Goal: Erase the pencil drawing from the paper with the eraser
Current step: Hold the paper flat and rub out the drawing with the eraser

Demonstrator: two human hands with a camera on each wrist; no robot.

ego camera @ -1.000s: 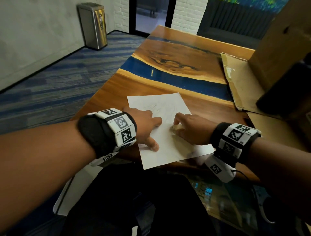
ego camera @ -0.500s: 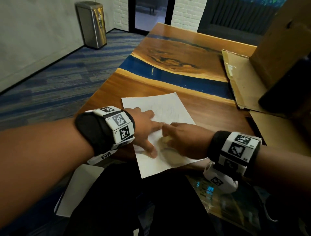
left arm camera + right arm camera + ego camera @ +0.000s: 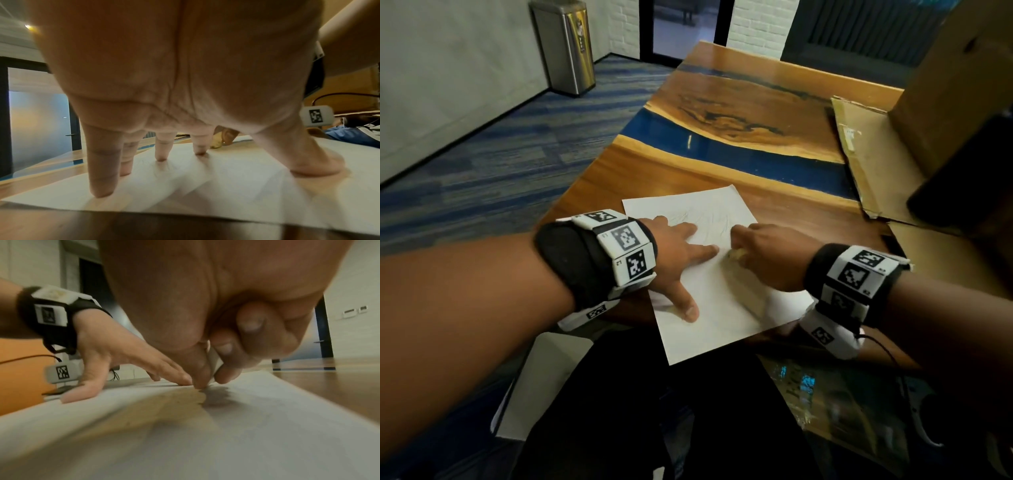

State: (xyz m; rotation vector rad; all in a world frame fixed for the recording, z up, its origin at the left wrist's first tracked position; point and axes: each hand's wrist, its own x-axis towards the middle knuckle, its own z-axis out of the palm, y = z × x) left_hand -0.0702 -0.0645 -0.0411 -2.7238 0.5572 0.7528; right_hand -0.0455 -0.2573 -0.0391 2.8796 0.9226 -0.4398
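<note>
beside the paper (image 3: 722, 308), flattened cardboard (image 3: 869, 161); floorward, a steel bin (image 3: 566, 44)

Seen from under the wrist, the left hand (image 3: 176, 78) fills the upper part of the view, its palm arched above a white sheet of paper (image 3: 205, 186). Its straight, spread fingertips (image 3: 100, 191) and the thumb press down on the sheet. The paper lies on a glossy brown wooden table (image 3: 61, 227) with a blue strip along its far left side. Beyond the index finger, the right hand (image 3: 228, 136) pinches a small, pale yellowish eraser (image 3: 216, 142) whose lower end meets the paper. A white tag with a black square marker (image 3: 315, 117) shows at the right.
</note>
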